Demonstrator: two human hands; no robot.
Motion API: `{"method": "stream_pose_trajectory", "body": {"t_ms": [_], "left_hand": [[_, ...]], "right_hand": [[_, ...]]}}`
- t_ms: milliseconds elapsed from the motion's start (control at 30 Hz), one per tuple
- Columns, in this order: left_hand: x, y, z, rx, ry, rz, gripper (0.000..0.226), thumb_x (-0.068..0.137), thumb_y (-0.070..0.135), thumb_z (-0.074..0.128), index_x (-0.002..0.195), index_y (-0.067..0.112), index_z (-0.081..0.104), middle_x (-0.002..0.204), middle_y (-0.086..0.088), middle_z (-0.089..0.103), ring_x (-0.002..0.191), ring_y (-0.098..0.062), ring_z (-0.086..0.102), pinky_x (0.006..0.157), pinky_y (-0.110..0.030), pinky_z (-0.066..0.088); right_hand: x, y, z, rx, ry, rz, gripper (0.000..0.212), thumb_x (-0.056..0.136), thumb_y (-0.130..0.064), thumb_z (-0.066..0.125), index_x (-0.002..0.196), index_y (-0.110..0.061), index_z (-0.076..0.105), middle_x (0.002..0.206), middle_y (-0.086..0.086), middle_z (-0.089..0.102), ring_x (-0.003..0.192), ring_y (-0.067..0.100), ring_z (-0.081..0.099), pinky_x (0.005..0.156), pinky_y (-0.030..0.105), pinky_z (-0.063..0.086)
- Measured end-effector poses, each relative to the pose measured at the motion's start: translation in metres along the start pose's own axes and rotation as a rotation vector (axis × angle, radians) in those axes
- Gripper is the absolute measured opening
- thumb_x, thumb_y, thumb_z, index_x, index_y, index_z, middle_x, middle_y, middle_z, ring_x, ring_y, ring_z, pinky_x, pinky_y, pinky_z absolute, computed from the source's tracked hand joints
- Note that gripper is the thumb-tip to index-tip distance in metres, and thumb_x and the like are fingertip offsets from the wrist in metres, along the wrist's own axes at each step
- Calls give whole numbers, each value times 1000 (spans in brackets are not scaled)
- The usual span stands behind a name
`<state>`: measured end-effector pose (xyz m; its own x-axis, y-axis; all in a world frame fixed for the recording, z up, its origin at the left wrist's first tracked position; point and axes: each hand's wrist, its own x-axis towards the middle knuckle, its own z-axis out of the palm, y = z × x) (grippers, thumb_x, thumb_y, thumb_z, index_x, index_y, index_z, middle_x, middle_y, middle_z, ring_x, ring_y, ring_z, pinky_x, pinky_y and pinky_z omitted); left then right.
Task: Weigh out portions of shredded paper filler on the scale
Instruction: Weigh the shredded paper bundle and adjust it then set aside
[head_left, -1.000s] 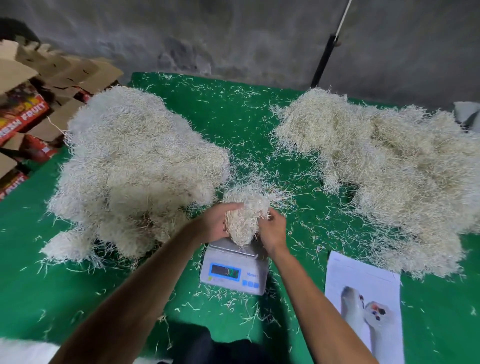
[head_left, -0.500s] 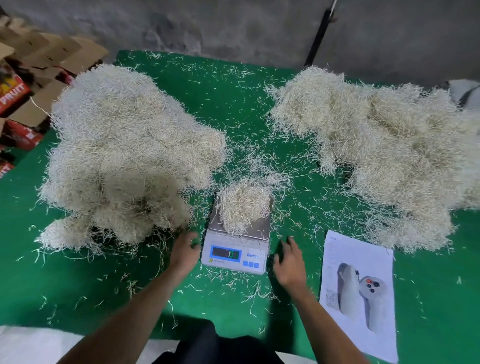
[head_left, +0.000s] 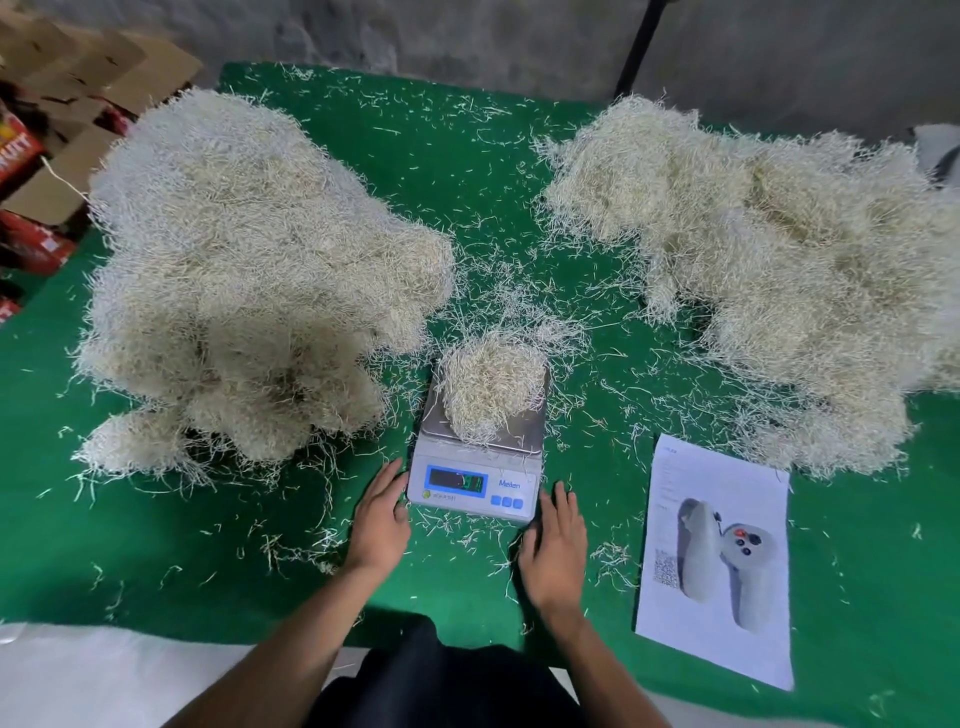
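centre frame: filler portion (head_left: 491, 387) on scale (head_left: 475, 467); left hand (head_left: 379, 522) and right hand (head_left: 556, 553) flank it, fingers straight, flat on table (head_left: 467, 156).

Arms: bare to the frame edge — no sleeves showing
Left hand (head_left: 378, 525): no glove, no ring
Right hand (head_left: 555, 552): likewise bare
Clothing: dark garment (head_left: 441, 680) — black, below
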<state>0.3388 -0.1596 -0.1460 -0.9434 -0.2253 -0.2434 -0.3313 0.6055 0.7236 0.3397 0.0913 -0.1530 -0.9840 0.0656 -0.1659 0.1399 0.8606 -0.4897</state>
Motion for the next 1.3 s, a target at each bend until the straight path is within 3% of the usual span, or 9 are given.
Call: {"method": "stream_pose_trajectory", "body": {"t_ms": [300,533,700,800,900,1000,1100,1200,1300], "left_hand": [[-4,-4,2,-6,69,0,60,86,-21,48,137,7,60,154,3,43,146,-16,35,123,-37,28],[46,38,-30,-50,146,-12,19,106,21,44,106,19,63,104,-10,65,81,-2,53,76,-29,51],[82,106,-46,-167,220,163,41,100,31,59,138,18,54,137,-2,56,120,-19,57,103,-39,47],[104,153,-44,-54,143,318,59,95,45,63,147,24,44,153,2,40,140,-13,34,116,-39,28],[128,183,-34,116,-72,294,70,89,56,65,151,35,37,164,7,19,148,-17,19,119,-50,18],[147,190,-23,225,-238,200,75,90,58,63,154,30,35,162,0,29,147,-25,31,119,-56,27],[155,182,-15,160,-187,176,58,93,44,66,143,18,52,139,-7,59,120,-24,60,108,-47,45],[157,175,-12,62,-114,150,37,95,34,68,126,15,64,99,-8,72,65,-11,59,65,-28,55],[158,179,-10,45,-40,153,45,95,35,68,132,10,61,103,-9,72,57,-8,60,60,-28,54]], "right_hand": [[15,1,-18,-72,20,11,36,103,-24,56,139,-21,62,155,2,46,134,21,45,117,39,35],[95,-22,-78,306,-25,140,11,101,-20,64,93,-21,71,99,-1,74,79,24,73,74,41,64],[148,-66,-104,398,74,-27,29,103,-12,58,131,-11,62,129,2,63,97,16,66,90,31,59],[168,-89,-114,423,-31,-107,60,100,1,55,154,-23,43,139,-12,45,77,6,60,63,16,55],[185,-96,-118,348,-243,-173,60,97,6,53,149,-23,47,122,-3,59,67,12,61,53,23,54],[200,-99,-123,148,-275,-249,31,97,5,55,124,-9,64,107,13,64,82,25,67,72,36,62],[212,-103,-141,188,-305,-294,13,102,-11,59,113,-18,59,106,5,60,88,23,68,75,29,61],[226,-110,-163,297,-300,-325,6,103,-15,57,103,-20,56,97,0,65,78,4,69,63,16,54],[235,-121,-177,404,-315,-277,3,103,-17,57,105,-18,58,96,9,71,79,16,70,67,30,57]]}}
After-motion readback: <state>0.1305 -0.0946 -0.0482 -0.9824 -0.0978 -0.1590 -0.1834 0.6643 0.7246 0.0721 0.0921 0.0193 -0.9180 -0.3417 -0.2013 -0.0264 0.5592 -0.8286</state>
